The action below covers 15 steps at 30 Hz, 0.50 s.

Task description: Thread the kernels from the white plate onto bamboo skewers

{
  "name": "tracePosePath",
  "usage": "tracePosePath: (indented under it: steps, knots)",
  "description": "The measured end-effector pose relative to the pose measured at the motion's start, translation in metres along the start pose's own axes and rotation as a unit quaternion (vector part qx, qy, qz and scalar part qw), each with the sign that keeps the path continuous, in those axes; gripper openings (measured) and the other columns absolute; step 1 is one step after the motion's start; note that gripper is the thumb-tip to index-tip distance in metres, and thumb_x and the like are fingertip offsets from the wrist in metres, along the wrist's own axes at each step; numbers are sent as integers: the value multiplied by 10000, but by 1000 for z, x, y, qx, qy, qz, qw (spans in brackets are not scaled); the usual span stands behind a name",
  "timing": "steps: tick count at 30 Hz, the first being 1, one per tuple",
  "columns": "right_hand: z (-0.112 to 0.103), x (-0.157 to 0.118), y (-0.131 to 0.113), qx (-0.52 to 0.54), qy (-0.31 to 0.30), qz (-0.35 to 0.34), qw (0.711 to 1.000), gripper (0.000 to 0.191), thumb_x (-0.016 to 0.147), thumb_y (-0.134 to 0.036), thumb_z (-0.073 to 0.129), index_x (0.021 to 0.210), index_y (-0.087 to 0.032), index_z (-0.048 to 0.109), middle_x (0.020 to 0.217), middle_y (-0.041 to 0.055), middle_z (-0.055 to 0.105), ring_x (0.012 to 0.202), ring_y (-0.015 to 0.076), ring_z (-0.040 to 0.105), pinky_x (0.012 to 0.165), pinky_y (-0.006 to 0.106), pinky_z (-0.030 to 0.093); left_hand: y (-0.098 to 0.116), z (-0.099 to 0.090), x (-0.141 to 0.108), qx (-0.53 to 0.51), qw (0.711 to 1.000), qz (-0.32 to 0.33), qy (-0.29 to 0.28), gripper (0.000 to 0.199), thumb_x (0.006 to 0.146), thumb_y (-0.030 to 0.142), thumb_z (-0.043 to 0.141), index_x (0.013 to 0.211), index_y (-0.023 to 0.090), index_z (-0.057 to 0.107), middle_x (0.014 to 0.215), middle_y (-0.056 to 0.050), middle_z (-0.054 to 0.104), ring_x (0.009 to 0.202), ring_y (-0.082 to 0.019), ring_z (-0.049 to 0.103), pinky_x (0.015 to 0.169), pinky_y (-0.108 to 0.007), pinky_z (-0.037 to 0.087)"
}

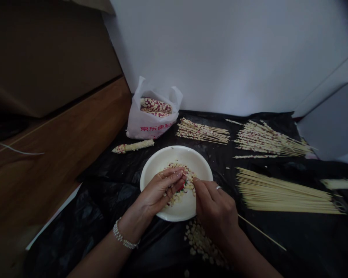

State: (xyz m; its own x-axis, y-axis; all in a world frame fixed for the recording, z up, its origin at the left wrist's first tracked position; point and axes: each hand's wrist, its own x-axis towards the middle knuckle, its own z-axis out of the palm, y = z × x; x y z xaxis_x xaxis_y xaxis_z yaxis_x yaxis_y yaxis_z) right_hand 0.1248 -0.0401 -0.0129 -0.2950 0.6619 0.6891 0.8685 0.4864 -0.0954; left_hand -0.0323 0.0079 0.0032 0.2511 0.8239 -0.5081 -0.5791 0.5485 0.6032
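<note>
Over a white bowl (150, 166) holding loose corn kernels (176, 199), my two hands come close together. My left hand (164, 187), with a beaded bracelet at the wrist, is closed in a pinch on what looks like a corn kernel, partly hidden by the fingertips. My right hand (216, 200), a ring on one finger, grips a thin bamboo skewer (262, 233). Its long end sticks out behind the hand toward the lower right, and its front end points at my left fingertips. Several more kernels (201, 239) lie on the black plastic sheet (104, 212) below the bowl.
A white plastic bag (136, 119) with corn cobs (156, 105) stands behind the bowl. A mostly stripped cob (135, 146) lies left. Kernel-threaded skewers (195, 130) form one pile behind and another pile (261, 139) at right. Bare skewers (284, 193) lie nearer, beside scissors (340, 204).
</note>
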Motion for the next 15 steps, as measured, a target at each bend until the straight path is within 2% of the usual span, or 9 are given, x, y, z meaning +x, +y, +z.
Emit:
tracePosePath:
  steps: [8,10,13,15]
  knots:
    - [5,-4,-3,8,-7,-3,1000,248,883,-69,516,1125,-62,571,842,85,687,737,156,614,652,258,457,-7,-3,-1,35,998,-24,-42,130,663,47,760,779,70,707,794,-71,714,742,-110,678,763,-173,536]
    - [7,-4,-3,3,7,-6,1000,293,879,-67,527,1172,-49,546,861,95,694,756,158,619,669,256,464,-7,-2,-2,36,998,-20,-45,123,695,82,746,812,85,710,825,-68,716,778,-115,678,801,-192,532]
    - [6,-2,0,-11,13,-6,1000,335,881,-68,512,1216,-66,533,880,90,698,733,144,617,654,249,460,-3,1,-4,7,999,-9,-47,143,796,153,661,925,114,708,925,-77,718,932,-152,669,897,-254,515]
    - [4,-1,3,-14,3,-4,1000,313,884,-76,501,1192,-73,555,864,87,694,736,145,618,645,248,455,0,1,-4,-16,998,-22,-55,208,817,99,586,993,118,695,1024,-97,708,1047,-184,639,938,-287,499]
